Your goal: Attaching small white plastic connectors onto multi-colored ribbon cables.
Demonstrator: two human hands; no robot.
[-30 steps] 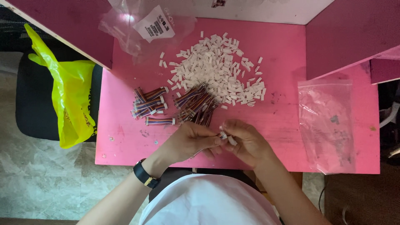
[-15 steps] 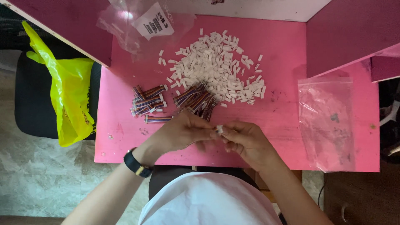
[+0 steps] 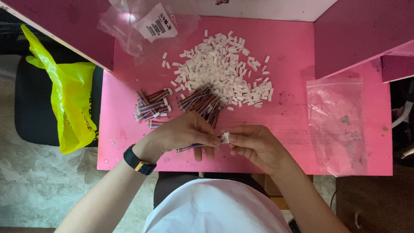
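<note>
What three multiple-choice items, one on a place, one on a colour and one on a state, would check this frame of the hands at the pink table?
1. Where does the heap of white connectors lie?
A. Beyond the hands, mid-table
B. Inside the yellow bag
C. On the floor

2. What colour is the bag hanging at the table's left edge?
A. Blue
B. Yellow
C. Black

3. What do the left hand and right hand hold?
A. Nothing
B. A pen
C. A multicoloured wire lead with a white connector between them

Answers: 1 A, the heap lies past the hands; 2 B, plainly yellow; 3 C, the fingertips meet at the connector.
</note>
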